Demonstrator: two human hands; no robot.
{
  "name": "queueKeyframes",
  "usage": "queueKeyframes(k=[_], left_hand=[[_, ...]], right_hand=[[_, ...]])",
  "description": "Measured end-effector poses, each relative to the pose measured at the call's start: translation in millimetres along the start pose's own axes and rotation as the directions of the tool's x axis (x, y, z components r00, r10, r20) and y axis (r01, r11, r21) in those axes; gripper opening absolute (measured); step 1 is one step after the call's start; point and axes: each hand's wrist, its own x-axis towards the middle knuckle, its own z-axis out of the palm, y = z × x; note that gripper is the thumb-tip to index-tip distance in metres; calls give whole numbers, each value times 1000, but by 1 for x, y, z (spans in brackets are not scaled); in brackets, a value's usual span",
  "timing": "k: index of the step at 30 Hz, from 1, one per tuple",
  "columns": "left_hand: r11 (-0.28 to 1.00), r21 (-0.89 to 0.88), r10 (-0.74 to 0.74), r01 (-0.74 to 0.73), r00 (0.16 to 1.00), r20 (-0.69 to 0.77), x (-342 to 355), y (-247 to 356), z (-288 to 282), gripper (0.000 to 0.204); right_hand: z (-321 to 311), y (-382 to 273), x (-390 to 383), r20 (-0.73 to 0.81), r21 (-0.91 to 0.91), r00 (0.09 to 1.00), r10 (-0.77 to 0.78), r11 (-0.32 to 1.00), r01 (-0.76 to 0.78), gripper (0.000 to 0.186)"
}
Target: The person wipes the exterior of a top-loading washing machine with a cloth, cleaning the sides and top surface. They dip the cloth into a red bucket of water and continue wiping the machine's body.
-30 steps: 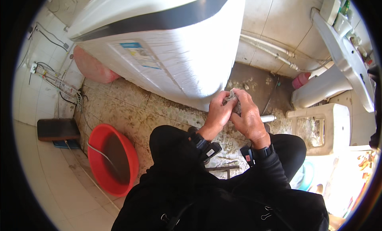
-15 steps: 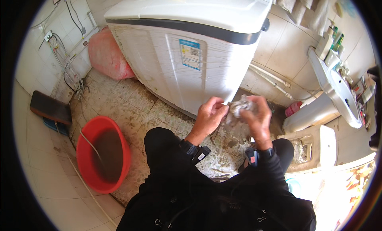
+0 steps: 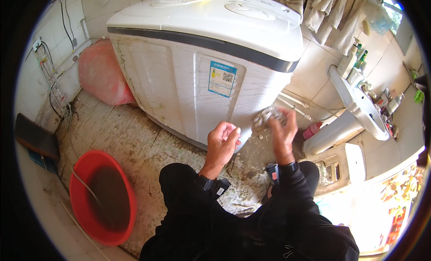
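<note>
Knees (image 3: 174, 185): bent in dark trousers, one on each side; between them the floor (image 3: 119, 133) is visible, and both arms pass above.
Left hand (image 3: 221, 146): it is in the air before the washing machine (image 3: 175, 92), fingers curled inward and thumb close to the index finger; I cannot tell if something small is pinched there.
Right hand (image 3: 283, 134): fingers and thumb are closed on the cloth, a little blurred.
Cloth (image 3: 267, 119): grey and crumpled, in the right hand, in front of the lower right corner of the machine; whether it touches this corner, I cannot tell.
Gap between hands: open, with the machine's lower edge and wet floor behind it.
Red basin (image 3: 103, 160): left of the knees, well apart from the hands; its round rim bounds the left side, and a pale hose hangs inside.
White stool (image 3: 346, 167): near the right knee, so room on this side is narrower.
Floor room: a wide tiled strip lies between basin and machine.
Machine's edge: its bottom runs slantwise and closes the space ahead.
Sink (image 3: 357, 106): farther right, on a pedestal, with a pink bottle (image 3: 312, 130) beside its foot.
Change: one second ago both hands were together around the cloth; now they are apart, and only the right one has it.
</note>
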Motion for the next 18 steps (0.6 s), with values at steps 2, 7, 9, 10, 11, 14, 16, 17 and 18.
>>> queueKeyframes(k=[2, 7, 9, 10, 11, 14, 16, 17, 18], left_hand=[[999, -27, -43, 43, 999, -12, 1, -1, 0, 16], [999, -23, -33, 33, 999, 0, 2, -6, -3, 12], [999, 10, -35, 36, 994, -100, 2, -6, -6, 12], [999, -3, -47, 47, 990, -136, 3, -6, -7, 12], [999, 0, -40, 40, 987, -156, 5, -6, -9, 10], [998, -44, -61, 54, 983, -174, 8, -4, -10, 12], [989, -89, -135, 119, 970, -203, 9, -2, -10, 6], [987, -117, -128, 106, 970, -205, 9, -1, -10, 8], [985, -151, -120, 89, 970, -210, 9, 0, -10, 11]], right_hand=[[6, 33, -28, 100, 7, 989, 113, 993, -114, 31], [1, 48, -38, 219, -157, 836, 504, 864, -479, 29], [-11, 12, -24, 175, -5, 888, 425, 902, -431, 32], [-21, -12, -8, 145, -27, 965, 220, 976, -218, 28], [-28, -36, 12, 83, -128, 995, -62, 989, 72, 29], [-31, -91, 54, -43, -51, 982, -184, 982, 181, 34], [-11, -97, 70, -74, 5, 953, -293, 956, 294, 37], [0, -93, 68, -101, -21, 948, -303, 953, 302, 37], [9, -85, 62, -128, -47, 935, -332, 943, 328, 37]])
